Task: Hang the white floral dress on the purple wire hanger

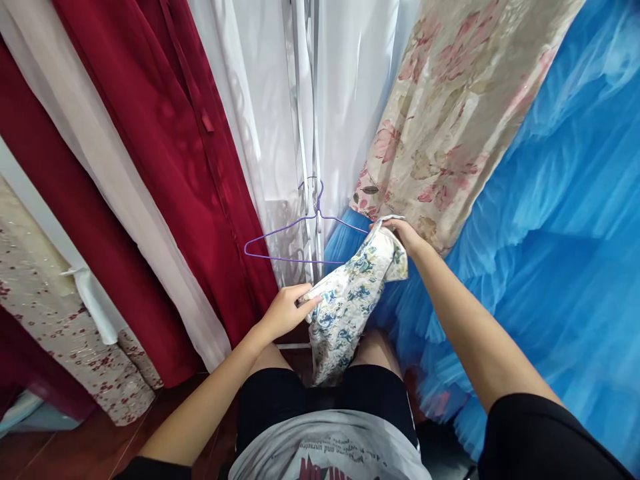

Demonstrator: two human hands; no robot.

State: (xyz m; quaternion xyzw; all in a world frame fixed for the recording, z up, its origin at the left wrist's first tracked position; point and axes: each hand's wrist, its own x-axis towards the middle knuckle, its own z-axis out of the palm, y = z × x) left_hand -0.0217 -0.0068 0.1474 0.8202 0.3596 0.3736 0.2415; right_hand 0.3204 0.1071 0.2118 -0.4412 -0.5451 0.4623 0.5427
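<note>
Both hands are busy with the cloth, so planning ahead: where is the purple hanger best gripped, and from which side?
Probably its bare left shoulder wire, from the left and below. The hanger hangs by its hook with that side open, nearest the left hand; its right end is crowded by the cloth and the right hand.

Dark red gown (165, 133) hanging at left, running down toward wooden floor (100, 447). White sheer fabric (250, 100) hanging just beside it, at centre. Metal rack pole (309, 100) standing upright between white folds. Cream fabric with pink flowers (450, 100) draping at upper right, lying over blue tulle (560, 233). Tulle spreading across whole right side. Beige cloth with red flecks (45, 313) hanging at far left, white strip (95, 300) lying against it.
</note>
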